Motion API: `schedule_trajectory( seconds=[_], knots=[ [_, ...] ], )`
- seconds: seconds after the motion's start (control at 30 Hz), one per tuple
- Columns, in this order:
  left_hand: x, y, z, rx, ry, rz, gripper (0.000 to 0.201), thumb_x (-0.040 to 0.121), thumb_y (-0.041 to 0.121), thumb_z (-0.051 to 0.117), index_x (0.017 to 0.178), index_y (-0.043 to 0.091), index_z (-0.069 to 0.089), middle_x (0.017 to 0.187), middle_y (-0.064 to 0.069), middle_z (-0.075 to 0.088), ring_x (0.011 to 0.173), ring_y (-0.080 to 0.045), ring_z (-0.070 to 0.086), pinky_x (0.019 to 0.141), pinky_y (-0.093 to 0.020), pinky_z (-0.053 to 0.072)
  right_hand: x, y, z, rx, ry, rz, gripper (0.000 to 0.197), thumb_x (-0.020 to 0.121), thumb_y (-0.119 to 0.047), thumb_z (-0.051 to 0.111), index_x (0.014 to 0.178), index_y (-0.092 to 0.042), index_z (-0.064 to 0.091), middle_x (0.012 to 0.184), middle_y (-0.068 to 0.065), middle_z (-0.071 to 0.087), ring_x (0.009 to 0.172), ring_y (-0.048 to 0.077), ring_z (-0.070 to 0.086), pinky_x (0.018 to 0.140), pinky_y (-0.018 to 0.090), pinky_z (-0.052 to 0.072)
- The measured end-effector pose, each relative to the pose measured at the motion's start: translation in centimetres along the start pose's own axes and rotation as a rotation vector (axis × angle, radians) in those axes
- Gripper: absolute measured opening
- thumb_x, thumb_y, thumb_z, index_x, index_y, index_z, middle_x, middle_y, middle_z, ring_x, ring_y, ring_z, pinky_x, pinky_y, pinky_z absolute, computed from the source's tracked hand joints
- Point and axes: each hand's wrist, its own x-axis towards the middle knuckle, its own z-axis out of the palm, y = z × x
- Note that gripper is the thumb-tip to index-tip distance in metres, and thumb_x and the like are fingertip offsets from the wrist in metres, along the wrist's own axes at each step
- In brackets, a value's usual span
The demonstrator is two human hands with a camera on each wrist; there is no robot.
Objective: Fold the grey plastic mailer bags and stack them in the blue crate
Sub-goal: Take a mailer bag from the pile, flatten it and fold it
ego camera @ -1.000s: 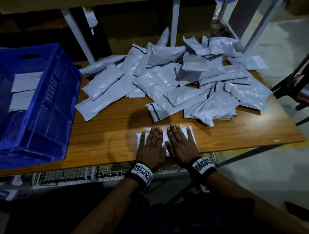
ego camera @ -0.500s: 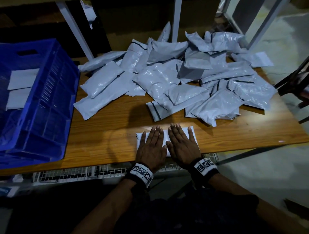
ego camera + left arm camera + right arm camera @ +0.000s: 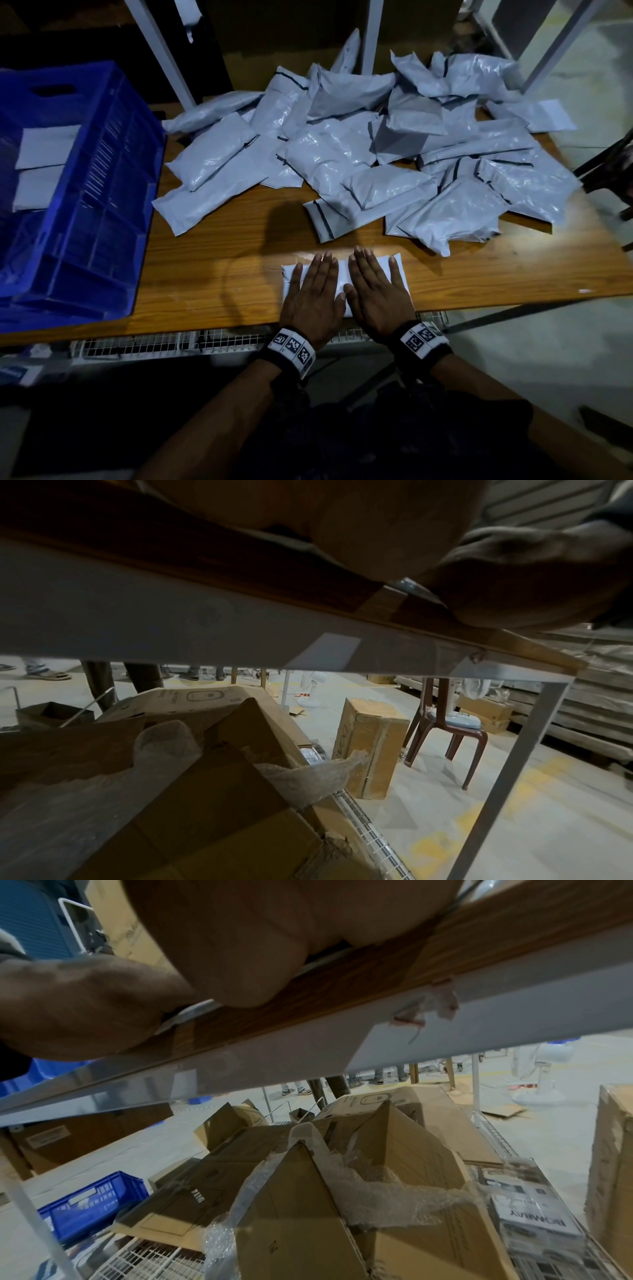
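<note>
Both hands lie flat, palms down, side by side on a folded mailer bag [image 3: 342,274] at the near edge of the wooden table [image 3: 212,260]. The left hand [image 3: 313,294] covers the bag's left half, the right hand [image 3: 378,294] its right half; all fingers are straight and spread a little, pressing rather than gripping, and the thumbs nearly meet over the bag's middle. Each wrist wears a black band with a white square-marker strip [image 3: 293,346].

From the hands, a loose pile of unfolded grey mailer bags [image 3: 342,150] spreads from 11 o'clock round to 2 o'clock across the far half of the table, many overlapping, some showing a dark seal strip. At 9 to 10 o'clock the blue crate [image 3: 113,192] sits on the table's left end, tilted, with two folded bags [image 3: 44,164] lying inside, one just beside the other.

The wrist views look under the table edge: cardboard boxes [image 3: 342,1191] with bubble wrap [image 3: 377,1172], a brown plastic chair [image 3: 445,739] and a wire shelf [image 3: 137,342].
</note>
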Motion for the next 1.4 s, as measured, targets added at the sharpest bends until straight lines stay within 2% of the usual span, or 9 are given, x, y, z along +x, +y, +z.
schedule_trajectory(
  seconds=[0.6,0.8,0.87,0.97,1.07,1.17,1.27,1.33,1.4],
  knots=[
    [0.1,0.3,0.2,0.021,-0.019,-0.034,0.071,0.102,0.046,0.007,0.163,0.011,0.008,0.171,-0.007,0.001,0.158,-0.019,-0.002,0.126,-0.052,0.0,0.2,0.0,-0.3,0.042,-0.055,0.023,0.066,0.108,-0.048,0.006,0.164,-0.013,0.011,0.172,0.005,-0.001,0.158,0.017,-0.003,0.125,0.058,0.0],
    [0.5,-0.6,-0.7,-0.013,-0.077,-0.001,0.082,0.094,0.059,-0.002,0.164,0.016,0.008,0.172,-0.003,0.003,0.158,-0.017,-0.005,0.127,-0.049,-0.005,0.3,0.5,-1.5,0.123,-0.128,-0.008,0.088,0.094,-0.065,-0.017,0.164,-0.017,0.007,0.172,0.003,-0.002,0.158,0.017,-0.008,0.125,0.056,-0.007],
    [1.0,-1.7,-1.8,-0.056,-0.083,-0.008,0.087,0.091,0.068,0.006,0.163,0.019,0.014,0.171,-0.001,0.012,0.158,-0.018,0.001,0.126,-0.051,-0.002,0.7,1.3,-2.8,0.229,-0.129,0.001,0.089,0.095,-0.07,-0.006,0.163,-0.019,0.019,0.171,0.004,0.015,0.159,0.019,0.0,0.125,0.057,0.001],
    [1.8,-3.7,-4.0,-0.105,-0.026,-0.046,0.084,0.085,0.073,0.034,0.155,0.026,0.036,0.161,0.0,0.039,0.152,-0.024,0.027,0.122,-0.057,0.014,1.6,2.9,-4.5,0.189,-0.065,0.052,0.056,0.105,-0.05,0.037,0.156,-0.026,0.036,0.161,-0.001,0.038,0.156,0.022,0.017,0.122,0.058,0.015],
    [2.5,-4.6,-6.0,-0.048,-0.071,-0.035,0.083,0.078,0.069,0.06,0.149,0.03,0.043,0.152,-0.003,0.049,0.143,-0.029,0.042,0.115,-0.05,0.031,2.3,3.5,-5.8,0.105,-0.163,0.077,0.065,0.096,-0.043,0.06,0.155,-0.032,0.034,0.153,0.001,0.047,0.148,0.028,0.033,0.119,0.054,0.025],
    [3.2,-4.3,-7.4,-0.108,-0.134,-0.113,0.086,0.069,0.065,0.08,0.141,0.028,0.053,0.138,-0.002,0.062,0.128,-0.031,0.055,0.107,-0.048,0.044,3.0,3.3,-7.3,0.071,-0.203,0.062,0.071,0.088,-0.041,0.069,0.152,-0.032,0.04,0.141,0.005,0.055,0.132,0.034,0.047,0.11,0.046,0.039],
    [3.8,-4.5,-8.4,-0.116,-0.135,-0.121,0.066,0.064,0.059,0.085,0.12,0.028,0.07,0.114,0.001,0.073,0.11,-0.027,0.066,0.092,-0.042,0.054,3.4,3.0,-9.1,0.09,-0.153,0.027,0.054,0.089,-0.032,0.071,0.141,-0.028,0.058,0.129,0.005,0.061,0.123,0.031,0.053,0.099,0.038,0.047],
    [3.8,-4.8,-9.4,-0.104,-0.058,-0.085,0.039,0.072,0.053,0.081,0.101,0.026,0.078,0.097,0.001,0.076,0.097,-0.025,0.07,0.08,-0.037,0.057,3.3,2.8,-10.3,0.112,-0.081,-0.016,0.035,0.089,-0.028,0.069,0.124,-0.026,0.07,0.116,0.004,0.063,0.114,0.03,0.057,0.089,0.037,0.049],
    [3.3,-5.3,-10.6,-0.097,0.133,-0.033,0.026,0.08,0.047,0.076,0.088,0.023,0.079,0.088,0.0,0.074,0.087,-0.025,0.068,0.072,-0.036,0.056,2.8,2.7,-11.5,0.133,0.085,-0.041,0.024,0.084,-0.024,0.069,0.107,-0.026,0.074,0.103,0.002,0.062,0.102,0.031,0.058,0.079,0.038,0.047]
  ],
)
